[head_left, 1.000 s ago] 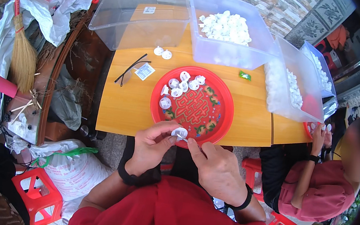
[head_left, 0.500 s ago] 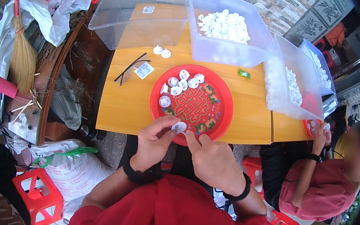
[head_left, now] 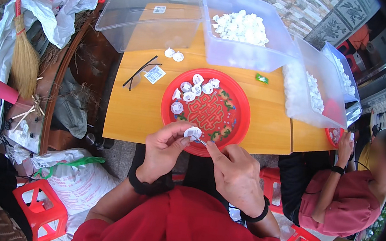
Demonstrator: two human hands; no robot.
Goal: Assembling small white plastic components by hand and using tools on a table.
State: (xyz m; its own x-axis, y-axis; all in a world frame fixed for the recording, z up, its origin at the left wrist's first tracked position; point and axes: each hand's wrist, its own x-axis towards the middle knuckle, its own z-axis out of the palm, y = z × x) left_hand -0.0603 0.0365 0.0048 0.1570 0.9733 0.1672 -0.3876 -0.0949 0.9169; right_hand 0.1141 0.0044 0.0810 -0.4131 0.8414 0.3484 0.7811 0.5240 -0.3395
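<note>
Left hand [head_left: 164,147] pinches a small white round part [head_left: 193,132] above the red tray's [head_left: 241,102] near rim — right hand [head_left: 234,171], fingers closed on a thin tool [head_left: 201,141], touches it.

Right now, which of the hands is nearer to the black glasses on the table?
Left. The left hand is below-right of the black glasses; the right hand sits farther right, beyond it.

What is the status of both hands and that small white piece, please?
Left hand pinching small white round part over red tray rim. Right hand touching a thin tool to it. Nothing in the way.
</note>
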